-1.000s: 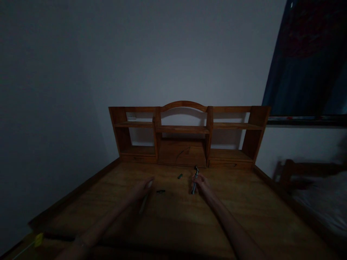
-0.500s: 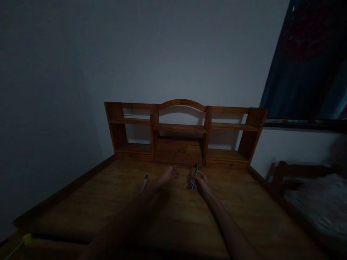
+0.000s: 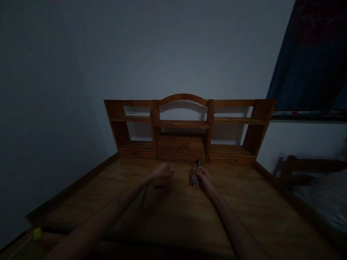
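**A:** Dim room, seen from above and behind two bare forearms stretched over a wooden worktop [image 3: 244, 202]. Right hand [image 3: 202, 177] curled shut around a slim pen-like tool [image 3: 196, 172], gripped near its middle, standing nearly upright with a slight tilt.

**B:** And that tool's look and place?

**A:** Dark barrel with pale glints along it, a small black bent tip poking out above the fist toward 12 o'clock, lower end showing below the hand just off the wood. Located a little right of centre, close in front of the desk hutch [image 3: 187, 126]. Held upright, probably to keep the tip free and in view.

**B:** Left hand?

**A:** Left hand [image 3: 162, 170] closed into a loose fist, fingertips pinching a tiny dark piece [image 3: 172, 172] that points toward 3 o'clock, straight at the right hand. Too small and dark to identify; possibly a cap or a part belonging to the tool. Brought near, though still apart from it.

**B:** Anything else nearby?

**A:** A short dark bit [image 3: 158, 186] lying flat at 6 o'clock from the left hand. A pale stick-like item [image 3: 141, 198], partly hidden by the left forearm, resting toward 7 o'clock. Hutch shelves bare apart from a small pale object at upper left. Something small and yellow [image 3: 37, 233] at the near left corner.
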